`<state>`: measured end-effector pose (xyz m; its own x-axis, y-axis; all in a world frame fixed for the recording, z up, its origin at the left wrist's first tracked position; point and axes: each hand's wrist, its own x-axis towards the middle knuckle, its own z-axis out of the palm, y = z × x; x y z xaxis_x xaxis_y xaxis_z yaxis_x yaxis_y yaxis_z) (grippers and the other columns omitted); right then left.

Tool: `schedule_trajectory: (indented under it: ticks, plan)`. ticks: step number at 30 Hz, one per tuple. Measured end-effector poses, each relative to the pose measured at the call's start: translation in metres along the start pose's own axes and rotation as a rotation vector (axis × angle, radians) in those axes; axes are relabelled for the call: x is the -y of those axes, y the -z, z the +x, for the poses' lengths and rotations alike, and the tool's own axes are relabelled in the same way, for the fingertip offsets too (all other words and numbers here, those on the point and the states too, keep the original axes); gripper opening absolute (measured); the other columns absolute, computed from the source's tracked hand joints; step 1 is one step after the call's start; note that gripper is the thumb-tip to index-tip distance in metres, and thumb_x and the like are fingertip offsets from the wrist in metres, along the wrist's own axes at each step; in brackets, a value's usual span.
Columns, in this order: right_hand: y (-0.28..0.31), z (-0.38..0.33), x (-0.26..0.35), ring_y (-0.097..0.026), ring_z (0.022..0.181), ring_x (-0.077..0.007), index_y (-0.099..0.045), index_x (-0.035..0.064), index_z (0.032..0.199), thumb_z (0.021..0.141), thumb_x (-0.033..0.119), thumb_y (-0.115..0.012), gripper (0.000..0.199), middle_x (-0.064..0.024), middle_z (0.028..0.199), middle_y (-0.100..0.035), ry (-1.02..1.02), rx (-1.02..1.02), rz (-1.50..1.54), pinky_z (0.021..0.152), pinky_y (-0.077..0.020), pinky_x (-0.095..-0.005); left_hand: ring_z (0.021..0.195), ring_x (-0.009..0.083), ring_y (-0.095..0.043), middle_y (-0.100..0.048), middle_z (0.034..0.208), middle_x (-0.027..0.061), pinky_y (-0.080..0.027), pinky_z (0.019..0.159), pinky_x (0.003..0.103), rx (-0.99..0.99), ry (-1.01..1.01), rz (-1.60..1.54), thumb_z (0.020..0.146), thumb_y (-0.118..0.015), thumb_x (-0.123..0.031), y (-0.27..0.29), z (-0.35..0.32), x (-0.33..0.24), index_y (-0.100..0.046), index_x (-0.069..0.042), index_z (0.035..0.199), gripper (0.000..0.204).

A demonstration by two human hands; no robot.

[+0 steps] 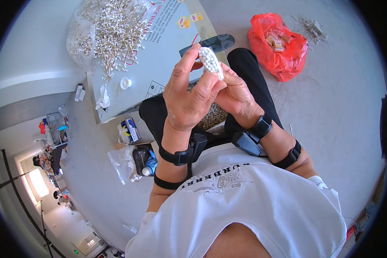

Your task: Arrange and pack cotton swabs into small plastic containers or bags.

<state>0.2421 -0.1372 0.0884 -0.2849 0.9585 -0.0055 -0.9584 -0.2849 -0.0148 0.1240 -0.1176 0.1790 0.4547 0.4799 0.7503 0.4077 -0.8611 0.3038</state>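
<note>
A packed bundle of cotton swabs (209, 59), its round white tips facing up, is held above my lap near the table's edge. My left hand (182, 96) grips it from the left, index finger at its top and thumb along its lower side. My right hand (237, 95) closes on its lower right end. The bundle looks wrapped in clear film, though I cannot be sure. Beyond my left hand, a big heap of loose cotton swabs (118, 32) spills from a clear plastic bag (82, 41) on the table. Below my hands, between my legs, more swabs (214, 117) partly show.
The grey-blue tabletop (159, 64) carries a small white round piece (125, 83), crumpled tissue (102, 98) and yellow labels (183, 22). A red plastic bag (279, 53) with small packs stands on the floor at right, beside scattered swabs (312, 30). A small box (130, 130) lies left of my leg.
</note>
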Motion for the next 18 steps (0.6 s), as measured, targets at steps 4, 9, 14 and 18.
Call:
schedule_trajectory:
  ticks: [4,9,14,18]
  plan:
    - [0.003,-0.001,-0.001,-0.061,0.101,-0.0183,-0.053,0.0013,0.124,0.092,0.015,-0.062,0.036,-0.0085,0.115,-0.062,-0.066,0.151,0.069,0.094,-0.0494,-0.0343,0.104,0.0340,-0.064,-0.055,0.127,0.0251,-0.058,0.079,0.038,0.013,0.000,-0.025,0.079,-0.078,-0.019,-0.001,-0.002,0.002,-0.062,-0.010,0.105,0.031]
    - [-0.007,-0.003,-0.001,-0.060,0.092,-0.0130,-0.054,0.0020,0.122,0.096,0.019,-0.057,0.031,-0.0058,0.109,-0.063,-0.038,0.001,-0.009,0.084,-0.0507,-0.0302,0.104,0.0335,-0.063,-0.055,0.126,0.0240,-0.058,0.079,0.038,-0.012,0.010,-0.019,0.077,-0.080,-0.019,-0.002,-0.003,0.002,-0.062,-0.011,0.104,0.034]
    - [-0.006,-0.002,-0.005,-0.061,0.094,-0.0162,-0.055,0.0023,0.121,0.097,0.018,-0.056,0.029,-0.0068,0.109,-0.063,-0.068,0.017,0.031,0.086,-0.0515,-0.0331,0.106,0.0317,-0.060,-0.058,0.119,0.0204,-0.054,0.084,0.040,-0.019,-0.019,0.050,0.074,-0.083,-0.015,-0.005,-0.007,0.000,-0.059,-0.011,0.106,0.040]
    - [0.002,0.003,-0.005,-0.061,0.089,-0.0161,-0.057,0.0019,0.112,0.096,0.015,-0.056,0.020,-0.0081,0.105,-0.063,-0.070,0.014,0.079,0.081,-0.0513,-0.0318,0.105,0.0311,-0.060,-0.059,0.119,0.0194,-0.052,0.086,0.039,-0.059,0.006,-0.004,0.071,-0.085,-0.015,-0.008,-0.007,-0.003,-0.056,-0.008,0.111,0.050]
